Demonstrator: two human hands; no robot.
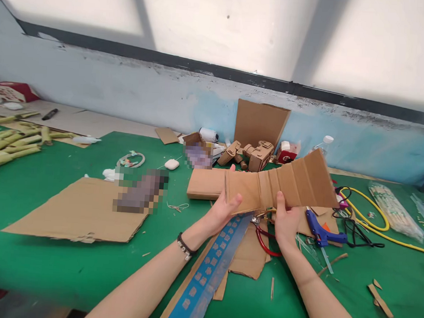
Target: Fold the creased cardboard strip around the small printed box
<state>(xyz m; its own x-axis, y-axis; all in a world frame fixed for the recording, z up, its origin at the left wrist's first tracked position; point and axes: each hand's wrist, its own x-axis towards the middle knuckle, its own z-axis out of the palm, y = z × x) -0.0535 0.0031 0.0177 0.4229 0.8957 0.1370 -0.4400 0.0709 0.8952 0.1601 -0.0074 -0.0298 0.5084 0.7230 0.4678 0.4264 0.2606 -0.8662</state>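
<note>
A creased strip of brown cardboard (pixel 295 179) is held up in front of me, its right end tilted upward and crossed by several fold lines. My left hand (pixel 225 211) grips its left part, thumb on the near face. My right hand (pixel 285 220) pinches the lower edge near the middle with the thumb in front. Behind the strip's left end sits a flat cardboard box (pixel 205 183). Under my hands lie red-handled scissors (pixel 271 253), partly hidden, a blue printed strip (pixel 204 270) and loose cardboard pieces (pixel 248 258).
A blue glue gun (pixel 318 229) lies right, near a yellow cable (pixel 374 228) and a bag of sticks (pixel 395 210). A cardboard sheet (pixel 73 212) with a blurred object is left. Cardboard models (pixel 259 155) stand at the wall; stalks (pixel 13 142) lie far left.
</note>
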